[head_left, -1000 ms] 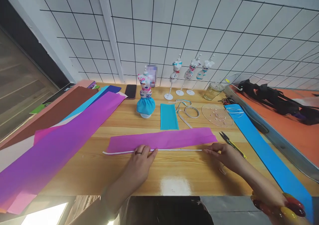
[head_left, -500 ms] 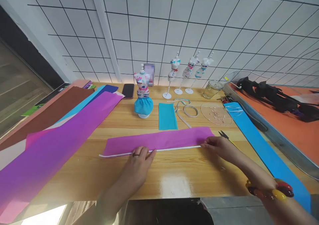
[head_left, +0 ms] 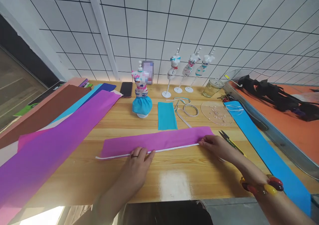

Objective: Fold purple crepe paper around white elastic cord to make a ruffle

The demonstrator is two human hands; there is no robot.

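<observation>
A long purple fabric strip (head_left: 159, 141) lies across the wooden table, with a thin white tape (head_left: 174, 148) along its near edge. My left hand (head_left: 140, 160) rests on that edge near the strip's middle, fingertips on the tape, fingers bent and close together, pressing rather than gripping. At the strip's right end my right hand (head_left: 214, 146) pinches the near corner and the tape between thumb and fingers. Small yellow-handled scissors (head_left: 230, 141) lie just beyond my right wrist. The tape's left end sticks out slightly past the fabric.
Behind the strip are a teal cloth rectangle (head_left: 167, 116), a mannequin in a teal skirt (head_left: 142, 104), a phone (head_left: 126, 89) and a glass jar (head_left: 212, 88). Large purple fabric (head_left: 64, 132) covers the left side; a blue strip (head_left: 269, 152) runs down the right.
My right hand has shifted slightly left along the near edge, uncovering more of the scissors. My left hand stays on the strip, whose left end sits a little farther left in view.
</observation>
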